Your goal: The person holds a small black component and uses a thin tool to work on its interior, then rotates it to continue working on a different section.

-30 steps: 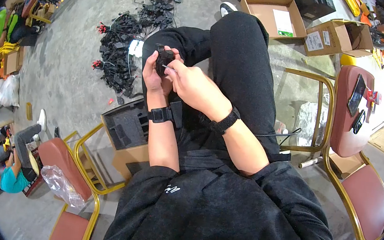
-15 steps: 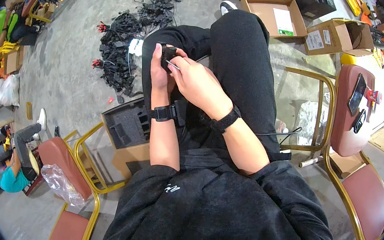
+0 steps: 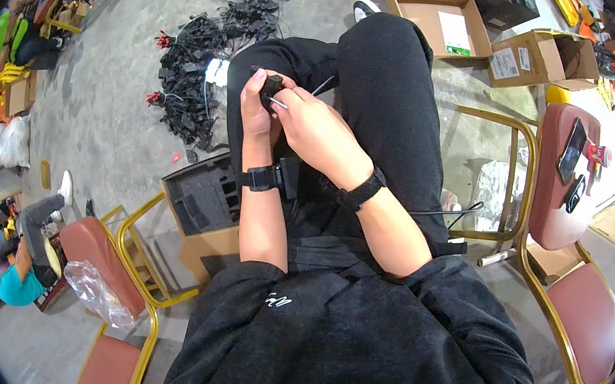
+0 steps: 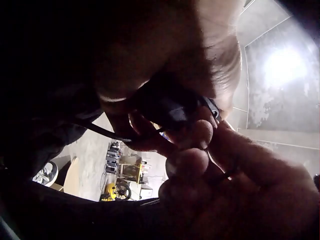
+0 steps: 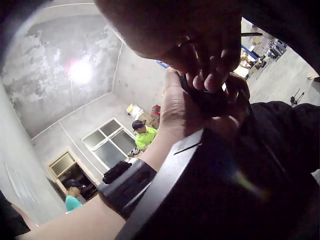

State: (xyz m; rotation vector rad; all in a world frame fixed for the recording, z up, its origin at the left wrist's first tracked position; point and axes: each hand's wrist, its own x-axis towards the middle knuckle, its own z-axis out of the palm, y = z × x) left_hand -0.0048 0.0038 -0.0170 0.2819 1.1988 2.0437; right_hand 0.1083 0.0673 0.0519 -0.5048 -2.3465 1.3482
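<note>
In the head view, a small black device [image 3: 271,88] sits in the left hand [image 3: 256,109], whose thumb lies along its side and whose fingers are behind it. The right hand [image 3: 319,132] pinches a thin metallic tool [image 3: 278,102] that touches or nearly touches the device. A thin dark cable or rod [image 3: 324,85] sticks out beyond the right fingers. In the left wrist view the black device [image 4: 172,107] is dark between both hands, with a cable [image 4: 102,131] running from it. The right wrist view shows the fingertips of both hands close together around it.
On the floor ahead lies a pile of black cabled devices [image 3: 190,85]. A box with black foam [image 3: 203,198] stands beside the left forearm. Open cardboard boxes [image 3: 439,24] are at the upper right. Chairs stand on both sides, the right one [image 3: 566,178] holding a phone.
The device has turned in the left hand, and its surface now faces differently. The dark cable or rod has come into view beyond the right fingers. The right hand keeps its pinch on the tool.
</note>
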